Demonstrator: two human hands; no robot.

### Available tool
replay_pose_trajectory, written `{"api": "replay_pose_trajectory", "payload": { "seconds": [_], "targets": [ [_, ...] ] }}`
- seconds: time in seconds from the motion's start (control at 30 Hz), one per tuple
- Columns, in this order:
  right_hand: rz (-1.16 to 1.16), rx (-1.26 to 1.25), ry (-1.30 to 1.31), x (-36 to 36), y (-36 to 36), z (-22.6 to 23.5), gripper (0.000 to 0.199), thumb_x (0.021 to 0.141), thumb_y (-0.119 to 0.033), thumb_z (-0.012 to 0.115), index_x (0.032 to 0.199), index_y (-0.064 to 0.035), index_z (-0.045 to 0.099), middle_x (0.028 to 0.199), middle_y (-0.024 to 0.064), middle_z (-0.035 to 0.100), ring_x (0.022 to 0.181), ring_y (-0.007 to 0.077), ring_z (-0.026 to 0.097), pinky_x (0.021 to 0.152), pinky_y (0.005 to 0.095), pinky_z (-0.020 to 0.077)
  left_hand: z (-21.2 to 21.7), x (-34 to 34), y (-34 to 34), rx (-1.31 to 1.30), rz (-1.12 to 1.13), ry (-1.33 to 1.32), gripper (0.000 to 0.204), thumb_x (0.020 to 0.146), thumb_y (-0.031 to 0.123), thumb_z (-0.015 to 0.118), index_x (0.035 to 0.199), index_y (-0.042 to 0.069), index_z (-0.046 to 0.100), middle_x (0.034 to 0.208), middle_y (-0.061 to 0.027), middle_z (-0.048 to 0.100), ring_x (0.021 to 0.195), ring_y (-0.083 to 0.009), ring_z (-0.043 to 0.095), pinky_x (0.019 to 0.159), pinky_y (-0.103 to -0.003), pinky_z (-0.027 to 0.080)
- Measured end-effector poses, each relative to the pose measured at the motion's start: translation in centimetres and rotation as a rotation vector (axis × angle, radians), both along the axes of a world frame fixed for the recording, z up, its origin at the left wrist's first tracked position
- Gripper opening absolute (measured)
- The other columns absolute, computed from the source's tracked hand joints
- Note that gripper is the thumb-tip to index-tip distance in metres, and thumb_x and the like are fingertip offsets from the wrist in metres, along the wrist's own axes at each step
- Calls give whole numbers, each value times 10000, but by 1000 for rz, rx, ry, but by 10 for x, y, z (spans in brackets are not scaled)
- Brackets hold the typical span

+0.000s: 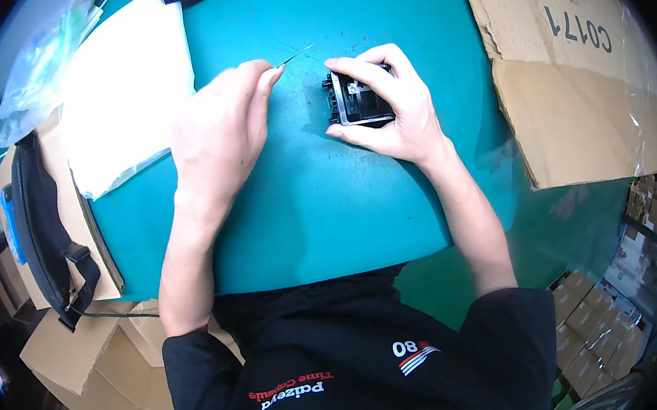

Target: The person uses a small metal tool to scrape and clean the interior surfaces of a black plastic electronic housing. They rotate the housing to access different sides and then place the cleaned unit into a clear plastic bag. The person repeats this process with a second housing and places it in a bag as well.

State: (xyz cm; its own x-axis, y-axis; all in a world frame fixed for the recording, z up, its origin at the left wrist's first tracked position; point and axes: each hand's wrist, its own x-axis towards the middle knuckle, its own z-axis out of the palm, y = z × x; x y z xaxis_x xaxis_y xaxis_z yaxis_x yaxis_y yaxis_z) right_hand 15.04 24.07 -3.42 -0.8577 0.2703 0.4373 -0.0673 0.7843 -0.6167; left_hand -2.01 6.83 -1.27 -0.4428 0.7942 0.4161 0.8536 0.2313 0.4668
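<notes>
Housing [357, 103] in black sits, in the head view, right of and slightly below the tip of a thin, wire-like piece [297, 54], the two apart over the teal table [323, 229]. The left hand [220, 125] pinches that piece, its long axis slanting up and rightward; the right hand [407, 108] clasps the housing, thumb below, fingers above.

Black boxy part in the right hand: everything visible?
The black boxy part looks like hard plastic: a squarish frame with a lighter rim around a dark recess, a pale detail inside, projections along its left side. The right hand grips it, thumb near, fingers on the far side, hiding its right end. Contact with the green tabletop is unclear.
</notes>
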Motion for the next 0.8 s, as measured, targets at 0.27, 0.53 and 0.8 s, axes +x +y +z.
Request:
{"api": "replay_pose_trajectory", "payload": {
  "seconds": [0.27,0.53,0.8],
  "targets": [
    [5,-135,153,3,1,-5,715,675,-398,941,1259,-53,714,1124,117,642,1005,240,639,840,337,549,-2,13,-5,98,-153,-448,212,1059,120,579,1174,11,718,742,-54,636,602,-100,509,584,-263,434],
    [198,-1080,153,5,-17,-4,946,797,-625,818,1343,109,577,1220,142,624,1200,247,612,1029,391,508,8,24,-6,50,-232,-687,214,1023,148,639,1171,14,718,831,-162,719,655,-224,684,624,-314,533],
    [189,-1047,79,5,-17,-4,1034,772,-769,736,1315,103,610,1253,162,635,1161,234,618,1006,368,499,7,24,-8,79,-273,-662,273,1037,91,588,1267,10,709,772,-54,664,599,-72,470,558,-241,396]
  ]
}}
